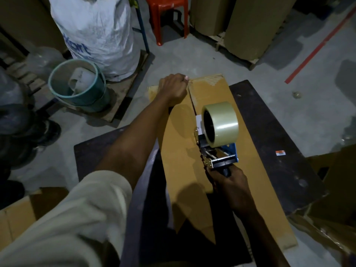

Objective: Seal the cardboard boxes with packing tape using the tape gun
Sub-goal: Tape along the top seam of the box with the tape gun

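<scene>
Taping is under way on the long flat brown cardboard box (192, 151), which lies on a dark, scuffed table (269, 132) right in front of the person. The right hand (229, 187) is wrapped tight around the handle of the blue metal tape gun with a fat roll of clear shiny tape (217, 135), and the gun sits on the box, about halfway along the middle seam. The left hand (173, 89) is curled into a fist and presses down on the far end of the box, next to the seam; I cannot tell if it pinches the end of the tape or only holds the flaps flat. A shiny strip seems to run from the far end toward the gun, so I think the far half of the seam is done. The near half looks bare, and the flaps at the near end gape a little, so that part is left to do. More brown boxes wait at the left and right edges of the view, so there is likely more work after this one. The cardboard looks smooth and stiff, with ragged wavy layers showing at the far corner. The tape looks slick and thin. Beyond the table stands a round green bucket (77, 87) and a crinkly white woven sack (96, 35) on the grey floor.
</scene>
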